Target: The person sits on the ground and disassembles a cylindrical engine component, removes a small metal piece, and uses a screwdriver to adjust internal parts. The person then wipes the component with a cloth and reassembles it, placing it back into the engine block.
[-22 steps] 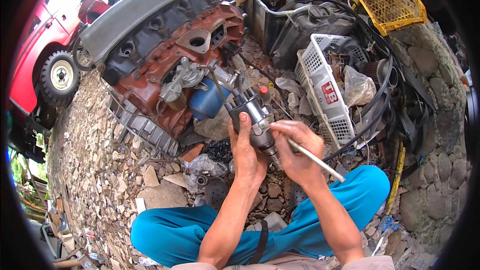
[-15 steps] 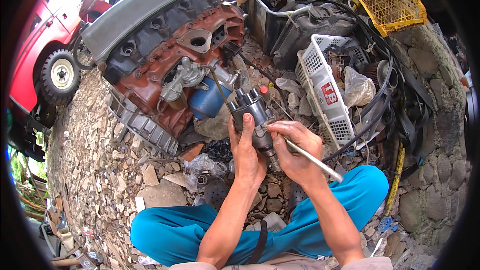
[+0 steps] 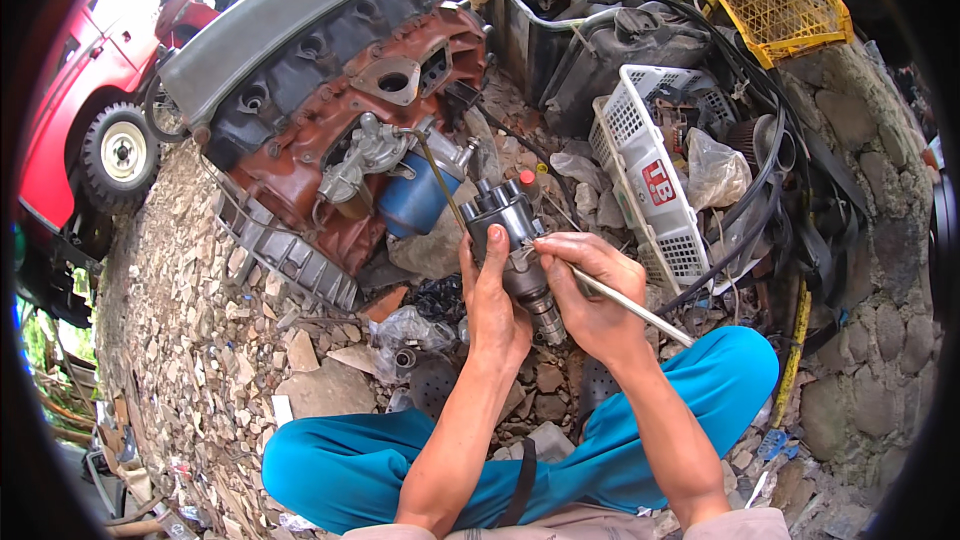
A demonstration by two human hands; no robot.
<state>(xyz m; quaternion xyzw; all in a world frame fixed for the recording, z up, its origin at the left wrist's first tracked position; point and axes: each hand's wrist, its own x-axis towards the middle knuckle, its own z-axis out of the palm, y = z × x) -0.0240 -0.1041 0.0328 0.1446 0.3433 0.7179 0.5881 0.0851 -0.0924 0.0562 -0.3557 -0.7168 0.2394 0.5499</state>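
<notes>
My left hand (image 3: 496,312) is wrapped round a distributor (image 3: 527,280), its thumb up along the body. The black cap (image 3: 497,210), with several stubby towers, points away from me, and the metal shaft end hangs toward my lap. My right hand (image 3: 600,302) is closed on a slim, pale metal rod-like tool (image 3: 640,312), whose back end slants down to the right over my knee. Its thumb and fingertips meet the distributor's right side, just below the cap's rim. The tool's working tip is hidden by those fingers.
Ahead lies a rusty red engine block (image 3: 290,165) with a blue oil filter (image 3: 420,195). To its right stands a white plastic crate (image 3: 640,165) of parts, beside black hoses (image 3: 775,140) and a stone wall (image 3: 870,340). Loose stones (image 3: 190,340) cover the ground.
The distributor's lower shaft has come more into view between my hands. My right hand and the tool have turned slightly, the tool's back end now lying a little higher.
</notes>
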